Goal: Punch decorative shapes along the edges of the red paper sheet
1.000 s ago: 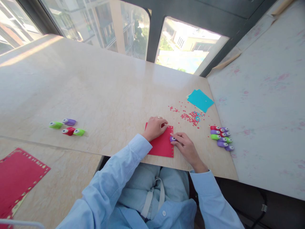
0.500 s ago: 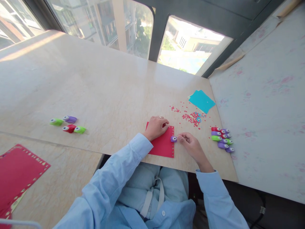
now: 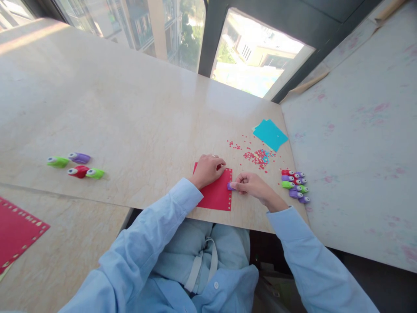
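A sheet of red paper (image 3: 213,201) lies near the front edge of the table, with small holes punched along its right and top edges. My left hand (image 3: 208,170) rests on its upper part with curled fingers, holding the sheet against the table. At the right edge of the paper sits a small purple craft punch (image 3: 229,186). My right hand (image 3: 252,184) grips this punch, the thumb on top of it and the fingers bent. The hand partly hides the punch.
Red and blue punched bits (image 3: 259,157) are scattered beyond my right hand, near blue paper sheets (image 3: 271,134). Several craft punches (image 3: 295,184) stand in rows by the right wall. More punches (image 3: 78,171) and another punched red sheet (image 3: 19,232) lie at left.
My right hand has moved left onto the purple punch, its thumb now covering the top. My left hand stays on the red paper. The whole view has shifted slightly.
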A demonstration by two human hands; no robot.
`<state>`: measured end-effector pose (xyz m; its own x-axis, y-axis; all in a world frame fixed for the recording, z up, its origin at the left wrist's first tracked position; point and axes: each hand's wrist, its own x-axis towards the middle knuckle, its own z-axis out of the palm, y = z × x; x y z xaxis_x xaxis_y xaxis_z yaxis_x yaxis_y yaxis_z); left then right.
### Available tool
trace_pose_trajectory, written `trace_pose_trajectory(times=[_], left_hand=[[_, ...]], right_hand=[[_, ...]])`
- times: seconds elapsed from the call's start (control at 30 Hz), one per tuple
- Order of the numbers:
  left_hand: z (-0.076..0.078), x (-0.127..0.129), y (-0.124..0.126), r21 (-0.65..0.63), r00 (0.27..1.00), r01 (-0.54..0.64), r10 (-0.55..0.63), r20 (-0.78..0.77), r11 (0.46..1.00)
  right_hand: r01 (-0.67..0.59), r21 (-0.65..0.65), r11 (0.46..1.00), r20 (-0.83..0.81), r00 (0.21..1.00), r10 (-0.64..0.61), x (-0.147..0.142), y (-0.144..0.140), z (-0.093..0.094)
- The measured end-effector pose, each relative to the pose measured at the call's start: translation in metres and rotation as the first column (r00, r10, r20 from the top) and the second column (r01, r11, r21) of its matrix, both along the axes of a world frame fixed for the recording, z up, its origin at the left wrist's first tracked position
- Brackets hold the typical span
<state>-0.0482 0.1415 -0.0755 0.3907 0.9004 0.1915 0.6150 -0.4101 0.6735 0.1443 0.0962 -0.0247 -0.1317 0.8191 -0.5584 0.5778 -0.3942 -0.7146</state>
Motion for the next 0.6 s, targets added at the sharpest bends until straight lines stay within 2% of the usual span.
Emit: trace_pose_trajectory(times=[0.1, 0.2, 0.3, 0.43, 0.6], left_hand=[[0.000, 0.000, 0.000, 0.005, 1.000, 0.005, -0.005, -0.012, 1.000], [0.000, 0.000, 0.000, -0.001, 1.000, 0.008, -0.008, -0.025, 1.000], [-0.001, 0.000, 0.000, 0.001, 1.000, 0.004, -0.004, -0.016, 1.000], [-0.001, -0.001, 0.001, 0.001, 1.000, 0.010, -0.010, 0.002, 1.000], [0.000, -0.001, 0.001, -0.010, 1.000, 0.012, -0.012, -0.013, 1.000]], right_hand=[[-0.079, -0.033, 0.996, 0.179, 0.980, 0.084, -0.008, 0.011, 0.004], [-0.195, -0.052, 0.979, 0.389, 0.899, 0.200, -0.019, 0.022, 0.008], [-0.254, -0.104, 0.961, 0.470, 0.839, 0.273, -0.027, 0.031, 0.011], [-0.192, -0.146, 0.970, 0.490, 0.838, 0.240, -0.032, 0.033, 0.015], [-0.142, -0.102, 0.985, 0.508, 0.844, 0.175, -0.032, 0.024, 0.017]])
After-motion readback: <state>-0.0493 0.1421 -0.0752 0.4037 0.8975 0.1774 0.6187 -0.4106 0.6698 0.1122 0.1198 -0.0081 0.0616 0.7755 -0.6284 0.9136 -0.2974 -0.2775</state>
